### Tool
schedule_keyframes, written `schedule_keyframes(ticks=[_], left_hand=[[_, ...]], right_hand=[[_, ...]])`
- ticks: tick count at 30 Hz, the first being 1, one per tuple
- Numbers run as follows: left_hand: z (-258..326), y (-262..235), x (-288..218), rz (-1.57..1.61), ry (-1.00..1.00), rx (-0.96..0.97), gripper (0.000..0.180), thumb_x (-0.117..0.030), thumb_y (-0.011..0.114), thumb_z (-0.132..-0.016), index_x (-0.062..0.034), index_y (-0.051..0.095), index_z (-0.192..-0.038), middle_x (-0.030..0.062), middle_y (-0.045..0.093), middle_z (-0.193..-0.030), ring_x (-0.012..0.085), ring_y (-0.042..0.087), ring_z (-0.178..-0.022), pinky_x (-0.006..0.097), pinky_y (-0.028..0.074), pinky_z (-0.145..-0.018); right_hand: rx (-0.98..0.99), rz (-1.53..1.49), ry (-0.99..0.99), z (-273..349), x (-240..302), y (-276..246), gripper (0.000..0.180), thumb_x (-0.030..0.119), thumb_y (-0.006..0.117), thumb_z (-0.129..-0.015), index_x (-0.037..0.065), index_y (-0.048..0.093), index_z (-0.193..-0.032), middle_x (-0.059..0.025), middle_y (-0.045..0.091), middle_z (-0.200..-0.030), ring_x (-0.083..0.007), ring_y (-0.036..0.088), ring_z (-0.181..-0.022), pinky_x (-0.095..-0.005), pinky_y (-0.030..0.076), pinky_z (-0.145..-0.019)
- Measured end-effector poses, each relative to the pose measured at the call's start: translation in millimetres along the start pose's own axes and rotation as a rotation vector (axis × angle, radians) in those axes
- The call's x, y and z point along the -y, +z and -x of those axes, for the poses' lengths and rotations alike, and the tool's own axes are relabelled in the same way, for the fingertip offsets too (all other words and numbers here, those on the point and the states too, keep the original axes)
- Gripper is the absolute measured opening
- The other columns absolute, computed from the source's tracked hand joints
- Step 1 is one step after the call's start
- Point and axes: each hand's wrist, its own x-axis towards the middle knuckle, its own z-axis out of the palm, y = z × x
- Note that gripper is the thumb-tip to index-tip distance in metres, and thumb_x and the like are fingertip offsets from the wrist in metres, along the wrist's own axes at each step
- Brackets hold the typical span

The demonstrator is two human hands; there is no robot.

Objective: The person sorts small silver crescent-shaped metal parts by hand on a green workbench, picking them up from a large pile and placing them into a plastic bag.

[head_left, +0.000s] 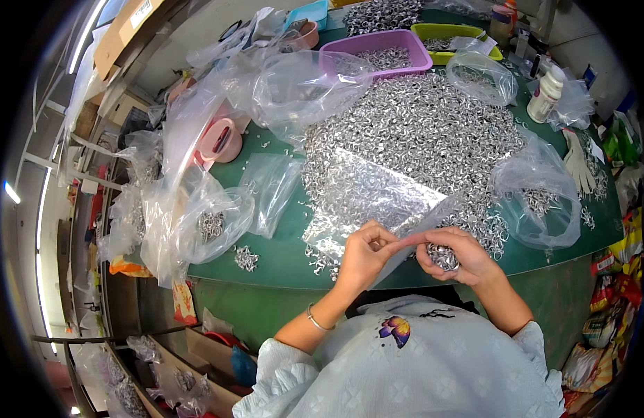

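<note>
left grip (367,249) pinching clear crinkly bag (378,191); right grip (453,254) cupping shiny curled metal pieces (444,256).

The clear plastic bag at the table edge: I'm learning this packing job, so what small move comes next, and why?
Probably tip the right hand's fistful of small silver metal rings into the clear plastic bag: the left hand pinches its edge beside the right fingertips.

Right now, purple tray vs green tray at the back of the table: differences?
The purple tray sits nearer the person and shows whole; the green tray lies behind it, partly covered by a clear bag. The purple tray's load of small metal parts shows plainly; the green tray shows only a few. Both are shallow rectangular plastic trays.
</note>
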Motion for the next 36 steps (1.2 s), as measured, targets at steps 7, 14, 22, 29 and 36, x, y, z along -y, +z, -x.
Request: schedule_keyframes(ticks=[7, 14, 22, 29, 36], left_hand=[[13.8, 6.7, 16.0, 0.307, -0.097, -0.057, 0.010, 0.003, 0.065, -0.083, 0.0024, 0.061, -0.092, 0.0032, 0.058, -0.086, 0.0080, 0.053, -0.077, 0.023, 0.044, -0.066], [12.7, -1.7, 2.1, 0.092, -0.219, 0.165, 0.004, 0.001, 0.065, -0.083, 0.0032, 0.064, -0.086, 0.0024, 0.056, -0.083, 0.0077, 0.052, -0.073, 0.021, 0.043, -0.063], [11.9, -2.1, -4.4, 0.178, -0.114, 0.010, 0.021, -0.007, 0.073, -0.080, -0.0039, 0.054, -0.071, -0.0026, 0.055, -0.066, 0.0017, 0.047, -0.062, 0.019, 0.039, -0.054], [12.8, -2.3, -12.5, 0.601, -0.006, -0.107, 0.015, -0.008, 0.065, -0.088, -0.0048, 0.054, -0.078, -0.0026, 0.056, -0.078, 0.0009, 0.048, -0.069, 0.017, 0.037, -0.057], [6.6, -13.0, -50.2, 0.168, 0.259, -0.318, 0.006, 0.004, 0.064, -0.082, 0.0010, 0.062, -0.085, 0.0035, 0.064, -0.082, 0.0088, 0.058, -0.074, 0.021, 0.046, -0.061]], right_hand=[[-0.076, 0.151, 0.027, -2.7, -6.4, 0.3, 0.033, 0.017, 0.043, -0.096, -0.002, 0.060, -0.117, -0.0049, 0.053, -0.070, -0.0108, 0.047, -0.053, -0.0198, 0.027, -0.036], [-0.098, 0.230, 0.041, 1.9, -10.9, 2.0, 0.036, 0.018, 0.042, -0.097, -0.006, 0.056, -0.120, -0.0042, 0.052, -0.069, -0.0110, 0.048, -0.053, -0.0202, 0.027, -0.037], [-0.106, 0.212, -0.020, 1.4, -14.2, 7.4, 0.038, 0.019, 0.042, -0.098, -0.007, 0.052, -0.124, -0.0050, 0.052, -0.072, -0.0106, 0.047, -0.055, -0.0201, 0.028, -0.039], [-0.083, 0.516, -0.149, 10.1, -19.3, 7.0, 0.035, 0.020, 0.042, -0.098, -0.006, 0.057, -0.116, -0.0029, 0.054, -0.070, -0.0082, 0.047, -0.054, -0.0196, 0.031, -0.041], [-0.114, 0.334, 0.006, -1.9, -14.3, 7.9, 0.032, 0.020, 0.045, -0.096, -0.006, 0.060, -0.108, -0.0031, 0.052, -0.071, -0.0096, 0.046, -0.055, -0.0200, 0.030, -0.040]])
